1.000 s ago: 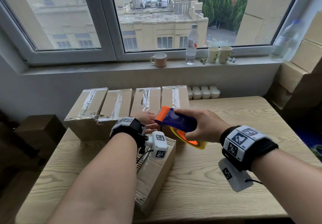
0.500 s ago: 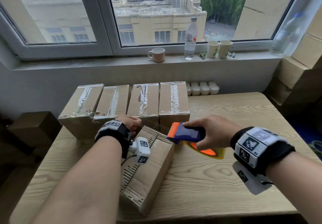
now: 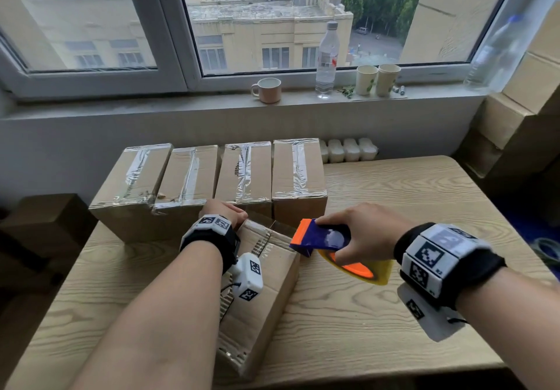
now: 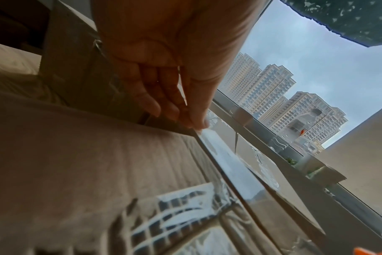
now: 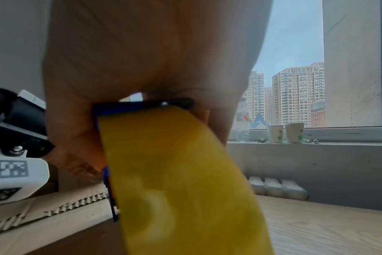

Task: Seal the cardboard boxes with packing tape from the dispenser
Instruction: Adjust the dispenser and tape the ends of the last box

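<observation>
A brown cardboard box [image 3: 266, 292] lies lengthwise on the wooden table [image 3: 394, 314] in front of me. My left hand [image 3: 225, 210] is at its far end. In the left wrist view its straight fingers [image 4: 164, 103] press down on the box's [image 4: 98, 155] far edge, where a strip of clear tape starts. My right hand [image 3: 360, 235] grips the blue and orange tape dispenser [image 3: 321, 238] with its yellow roll [image 3: 372, 274], held just off the box's far right corner. A thin line of tape seems to run from the box to the dispenser.
Several taped boxes [image 3: 209, 174] stand in a row behind the open one. On the windowsill are a mug [image 3: 268, 90], a bottle [image 3: 326, 59] and two paper cups [image 3: 377, 79]. Stacked cartons [image 3: 521, 110] fill the right corner. A dark box [image 3: 39, 216] sits left of the table.
My right hand has carried the dispenser from above the box's far end to the right and down beside its corner. The left hand has stayed at the far edge.
</observation>
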{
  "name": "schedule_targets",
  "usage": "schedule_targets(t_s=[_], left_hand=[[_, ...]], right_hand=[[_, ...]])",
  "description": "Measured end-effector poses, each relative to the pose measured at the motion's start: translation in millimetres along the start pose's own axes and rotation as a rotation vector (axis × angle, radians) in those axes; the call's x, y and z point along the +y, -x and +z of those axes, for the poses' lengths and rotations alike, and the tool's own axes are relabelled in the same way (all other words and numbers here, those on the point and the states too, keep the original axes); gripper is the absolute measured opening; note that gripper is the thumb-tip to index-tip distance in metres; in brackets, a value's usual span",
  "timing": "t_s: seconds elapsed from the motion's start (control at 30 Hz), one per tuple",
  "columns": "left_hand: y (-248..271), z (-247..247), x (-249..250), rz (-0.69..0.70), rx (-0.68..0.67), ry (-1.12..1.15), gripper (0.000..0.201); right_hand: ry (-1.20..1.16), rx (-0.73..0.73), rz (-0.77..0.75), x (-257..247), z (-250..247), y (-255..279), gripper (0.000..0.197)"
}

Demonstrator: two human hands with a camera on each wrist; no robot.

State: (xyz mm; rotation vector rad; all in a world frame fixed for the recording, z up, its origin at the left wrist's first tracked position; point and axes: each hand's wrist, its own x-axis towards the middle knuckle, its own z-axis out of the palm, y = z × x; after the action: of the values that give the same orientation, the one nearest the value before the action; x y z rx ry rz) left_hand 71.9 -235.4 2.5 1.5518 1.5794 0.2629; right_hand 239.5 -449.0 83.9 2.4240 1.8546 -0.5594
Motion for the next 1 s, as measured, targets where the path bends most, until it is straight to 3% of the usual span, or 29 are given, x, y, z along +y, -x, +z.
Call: schedule_targets(t_s=[0.47, 0.8, 0.83, 0.93, 1.0], left_hand=[[-14, 8, -9, -0.005, 0.014, -0.036, 0.004], [-24, 14, -16, -0.118, 0.000, 0.017, 0.011], [-26, 14, -18, -0.139, -0.002, 0.016, 0.013], [-34, 15, -28, -0.204, -0.009, -0.016, 0.064], [-33, 14, -25, -0.178, 0.009, -0.020, 0.053]], right_hand=[[0.017, -0.006, 0.031, 2, 5, -9, 0.073], [0.013, -0.031, 0.034, 1, 5, -13, 0.074], [0.013, -0.031, 0.033, 1, 4, -13, 0.074], [0.009, -0.039, 0.033, 1, 4, -13, 0.072], [0.004, -0.044, 0.031, 1, 4, -13, 0.072]])
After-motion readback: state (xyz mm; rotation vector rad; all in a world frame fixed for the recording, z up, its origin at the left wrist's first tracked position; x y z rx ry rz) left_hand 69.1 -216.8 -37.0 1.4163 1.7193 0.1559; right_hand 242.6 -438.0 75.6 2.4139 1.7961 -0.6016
